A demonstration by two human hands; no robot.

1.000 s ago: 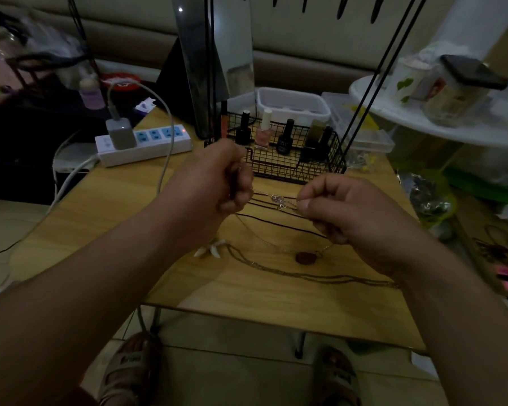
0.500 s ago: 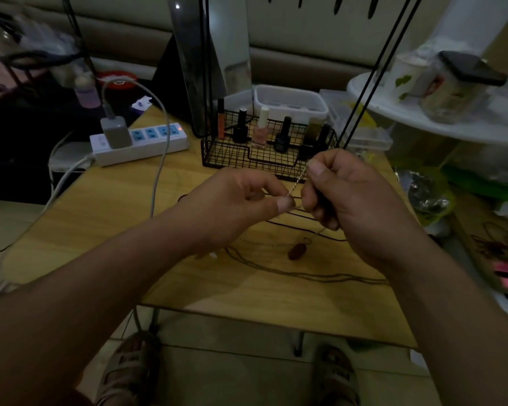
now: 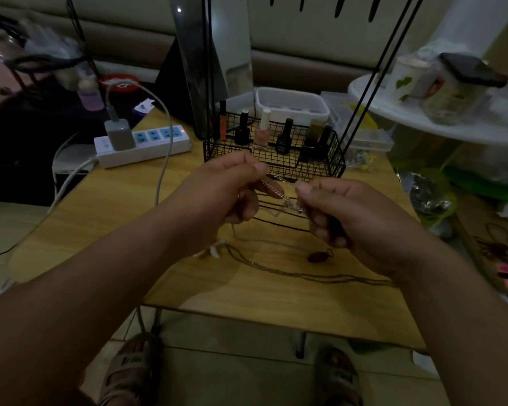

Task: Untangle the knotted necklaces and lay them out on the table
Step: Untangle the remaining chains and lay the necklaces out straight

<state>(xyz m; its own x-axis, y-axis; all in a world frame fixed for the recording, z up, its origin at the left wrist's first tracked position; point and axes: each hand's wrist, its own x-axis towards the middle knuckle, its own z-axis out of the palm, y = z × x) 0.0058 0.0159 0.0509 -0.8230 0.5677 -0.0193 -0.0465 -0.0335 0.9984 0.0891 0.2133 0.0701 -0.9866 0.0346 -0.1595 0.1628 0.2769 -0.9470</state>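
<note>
pinching a silver chain between both hands over the table

the left hand (image 3: 226, 197) is curled, its thumb and forefinger pinching one end of a fine silver chain (image 3: 276, 190). the right hand (image 3: 343, 212) is curled too, and it pinches the same chain at a small tangled bit just beside its thumb. the chain runs short between the two hands, held up off the wooden table (image 3: 100, 218) and in front of the near side of a black wire basket (image 3: 314, 168).

under the hands, more necklaces lie on the table. black cords (image 3: 279, 224) run left to right. a thin pale chain (image 3: 261, 241) leads to a brown pendant (image 3: 316, 257) near the right wrist. a long dark chain (image 3: 305, 275) stretches along the near part of the table toward its right edge. small white shell pieces (image 3: 214, 252) lie by the left wrist; which strand they belong to cannot be told.

the basket holds nail polish bottles (image 3: 261, 133) standing upright. at the far left sits a white power strip (image 3: 159, 143) with a grey charger (image 3: 119, 134) plugged in.
</note>
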